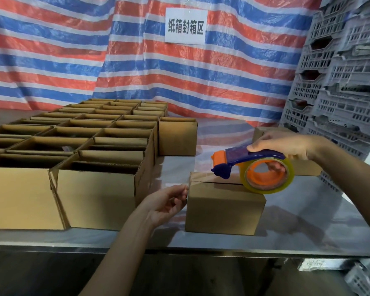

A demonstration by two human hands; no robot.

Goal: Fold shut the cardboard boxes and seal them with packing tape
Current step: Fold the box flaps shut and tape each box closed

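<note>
A small cardboard box [224, 206], flaps folded shut, sits near the front edge of a shiny table [308, 221] as a person stretches clear tape [201, 177] over its top seam. The right hand [282, 146] grips the blue-and-orange tape dispenser [239, 155], fingers curled round its handle, the roll resting on the box's right end. The left hand [167, 204] pinches the tape's free end at the box's left edge. Rows of open boxes [94, 193] stand to the left. Grey crates [340, 92] are stacked at right, before a striped tarpaulin [51, 50].
</note>
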